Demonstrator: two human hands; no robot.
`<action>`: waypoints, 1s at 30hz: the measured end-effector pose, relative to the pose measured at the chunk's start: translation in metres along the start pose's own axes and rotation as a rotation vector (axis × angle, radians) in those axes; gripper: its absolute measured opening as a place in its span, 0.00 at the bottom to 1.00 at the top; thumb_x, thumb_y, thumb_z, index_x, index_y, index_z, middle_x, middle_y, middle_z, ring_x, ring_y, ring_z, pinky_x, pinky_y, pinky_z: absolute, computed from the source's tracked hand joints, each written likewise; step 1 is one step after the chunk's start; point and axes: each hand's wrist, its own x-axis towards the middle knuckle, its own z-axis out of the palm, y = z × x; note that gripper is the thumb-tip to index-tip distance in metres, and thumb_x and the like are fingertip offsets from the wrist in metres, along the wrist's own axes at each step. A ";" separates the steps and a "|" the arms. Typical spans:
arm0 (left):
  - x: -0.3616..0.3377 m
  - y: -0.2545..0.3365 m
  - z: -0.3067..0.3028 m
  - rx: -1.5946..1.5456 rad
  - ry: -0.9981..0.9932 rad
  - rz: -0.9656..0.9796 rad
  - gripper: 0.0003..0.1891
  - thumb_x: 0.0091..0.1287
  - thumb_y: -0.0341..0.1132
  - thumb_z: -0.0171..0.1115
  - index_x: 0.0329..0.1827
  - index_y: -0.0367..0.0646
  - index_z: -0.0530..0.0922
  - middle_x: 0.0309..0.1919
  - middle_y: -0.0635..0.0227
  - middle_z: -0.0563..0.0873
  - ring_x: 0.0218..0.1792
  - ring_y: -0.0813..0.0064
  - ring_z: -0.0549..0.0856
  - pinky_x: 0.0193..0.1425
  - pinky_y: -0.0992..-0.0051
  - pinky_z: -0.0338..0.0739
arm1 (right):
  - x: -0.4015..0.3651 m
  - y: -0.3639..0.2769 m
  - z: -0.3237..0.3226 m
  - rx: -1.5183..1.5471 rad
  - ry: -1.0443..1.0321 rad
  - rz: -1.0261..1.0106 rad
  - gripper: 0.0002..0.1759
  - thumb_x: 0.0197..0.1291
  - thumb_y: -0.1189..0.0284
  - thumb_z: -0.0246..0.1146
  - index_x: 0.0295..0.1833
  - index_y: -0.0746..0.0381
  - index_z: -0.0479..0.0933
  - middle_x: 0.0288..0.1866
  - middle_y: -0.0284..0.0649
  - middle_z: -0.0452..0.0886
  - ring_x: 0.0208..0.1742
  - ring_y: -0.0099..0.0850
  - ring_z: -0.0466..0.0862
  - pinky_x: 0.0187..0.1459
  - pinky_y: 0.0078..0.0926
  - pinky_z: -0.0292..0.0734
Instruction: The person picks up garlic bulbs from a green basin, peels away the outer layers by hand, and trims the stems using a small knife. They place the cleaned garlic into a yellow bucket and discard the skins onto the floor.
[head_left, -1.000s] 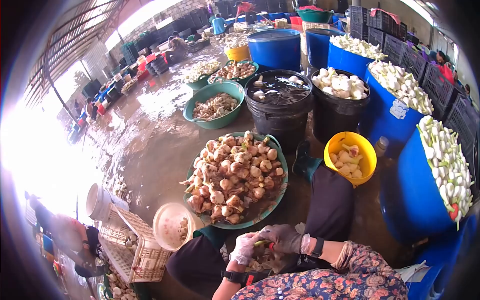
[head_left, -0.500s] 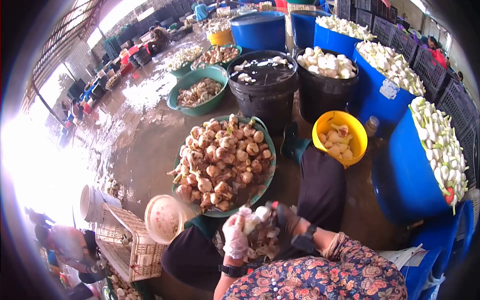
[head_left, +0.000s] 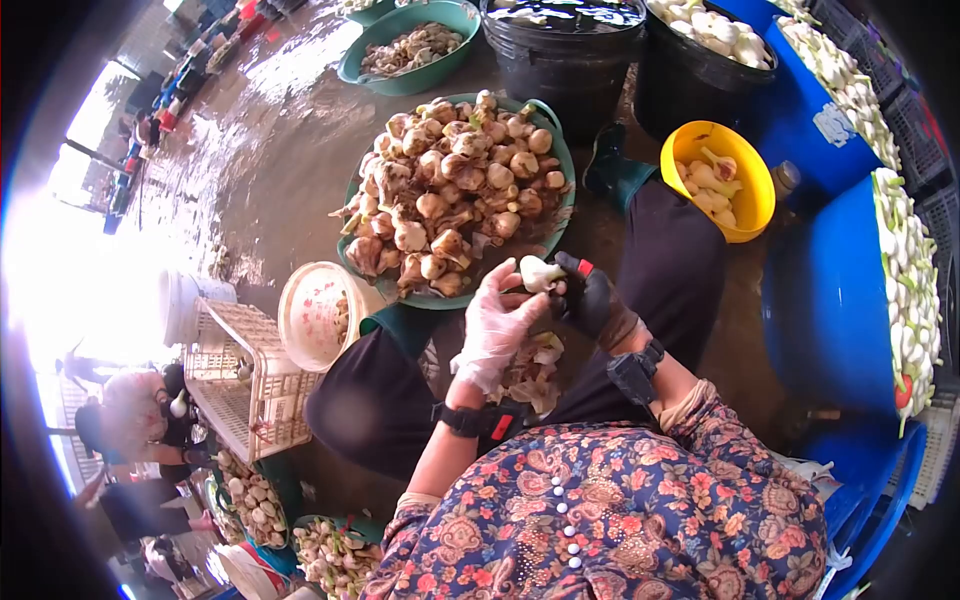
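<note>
My left hand [head_left: 497, 325], in a thin clear glove, and my right hand [head_left: 592, 297], in a dark glove, meet on one pale peeled bulb [head_left: 540, 272] held between my knees. The right hand also grips a small tool with a red end; its blade is hidden. Trimmed peelings [head_left: 530, 370] lie in my lap below the hands. Just beyond the hands stands a green basin [head_left: 560, 215] heaped with brown unpeeled bulbs [head_left: 450, 195].
A yellow bucket [head_left: 757, 195] with peeled bulbs stands to the right beside blue barrels [head_left: 835, 290] piled with white vegetables. Black tubs [head_left: 570, 50] and another green basin [head_left: 400, 60] stand further off. Left are a white bowl [head_left: 315, 315], a white crate [head_left: 245, 385] and another person [head_left: 140, 425]. The floor is wet.
My view has tilted down and the hands have risen from my lap toward the basin's rim. The bulb between them now shows white and peeled.
</note>
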 end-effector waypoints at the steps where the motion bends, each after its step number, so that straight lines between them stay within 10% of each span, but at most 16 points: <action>1: 0.002 -0.009 0.003 -0.061 -0.010 0.010 0.30 0.60 0.27 0.68 0.65 0.38 0.67 0.46 0.68 0.79 0.43 0.80 0.80 0.50 0.79 0.76 | 0.000 0.007 0.005 -0.067 0.066 -0.023 0.17 0.66 0.57 0.54 0.41 0.61 0.77 0.25 0.28 0.76 0.22 0.21 0.74 0.27 0.20 0.71; 5: 0.012 -0.035 -0.011 -0.054 0.075 0.001 0.24 0.60 0.28 0.66 0.59 0.34 0.72 0.45 0.65 0.83 0.40 0.84 0.82 0.45 0.83 0.77 | -0.001 0.017 0.010 -0.872 0.334 -0.201 0.18 0.66 0.52 0.55 0.37 0.56 0.74 0.21 0.25 0.71 0.20 0.18 0.70 0.23 0.16 0.65; 8: 0.008 -0.032 -0.010 0.185 0.159 0.021 0.18 0.60 0.28 0.65 0.53 0.33 0.77 0.38 0.67 0.86 0.36 0.85 0.83 0.43 0.84 0.78 | 0.001 0.019 0.011 -0.869 0.388 -0.183 0.19 0.66 0.50 0.54 0.37 0.55 0.73 0.20 0.24 0.69 0.19 0.18 0.68 0.22 0.17 0.63; 14: 0.021 -0.095 -0.050 0.531 0.259 0.015 0.09 0.55 0.26 0.62 0.40 0.39 0.83 0.31 0.62 0.87 0.30 0.77 0.85 0.38 0.78 0.79 | 0.015 0.026 -0.029 -0.035 0.227 0.103 0.21 0.67 0.49 0.51 0.38 0.57 0.73 0.17 0.20 0.65 0.17 0.14 0.63 0.21 0.15 0.58; 23: 0.017 -0.066 -0.041 0.631 0.215 -0.059 0.15 0.54 0.36 0.66 0.44 0.40 0.81 0.32 0.62 0.85 0.33 0.69 0.85 0.42 0.73 0.79 | 0.008 0.016 -0.011 0.045 0.285 0.145 0.22 0.66 0.50 0.52 0.40 0.59 0.73 0.15 0.20 0.63 0.16 0.15 0.60 0.20 0.15 0.56; 30: 0.100 -0.053 -0.092 1.250 0.299 0.398 0.29 0.47 0.30 0.66 0.57 0.49 0.74 0.58 0.55 0.72 0.60 0.54 0.71 0.60 0.63 0.71 | -0.036 -0.076 0.006 0.162 -0.494 -0.276 0.27 0.64 0.48 0.53 0.47 0.64 0.72 0.35 0.35 0.72 0.30 0.23 0.68 0.31 0.22 0.64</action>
